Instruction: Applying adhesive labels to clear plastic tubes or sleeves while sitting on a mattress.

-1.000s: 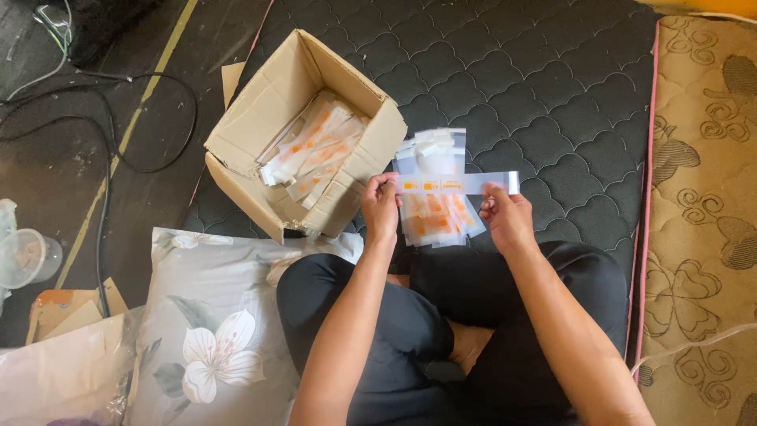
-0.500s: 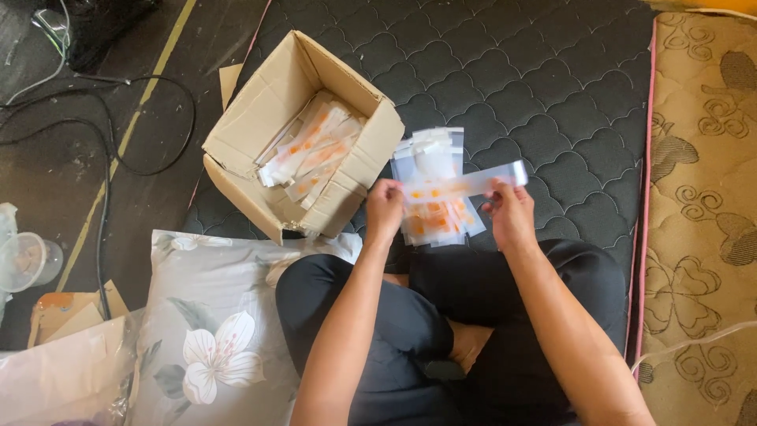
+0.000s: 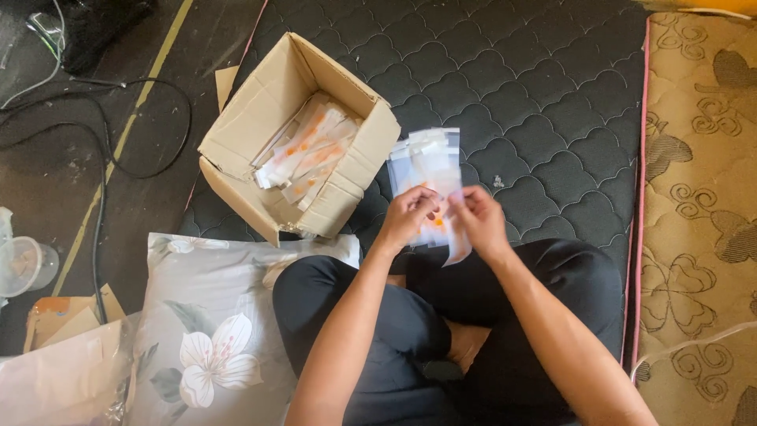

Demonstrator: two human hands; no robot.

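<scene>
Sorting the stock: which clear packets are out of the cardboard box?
The stack of clear plastic packets on the dark quilted mattress, beside both hands; the others lie inside the open box.

Cardboard box (image 3: 272, 138) blocks left; quilted mat (image 3: 552, 102) open right.

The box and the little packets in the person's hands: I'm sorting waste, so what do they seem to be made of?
The box looks like plain brown corrugated cardboard, matte, with creased flaps. The packets seem to be thin clear plastic film: glossy, see-through, with orange contents showing.
</scene>
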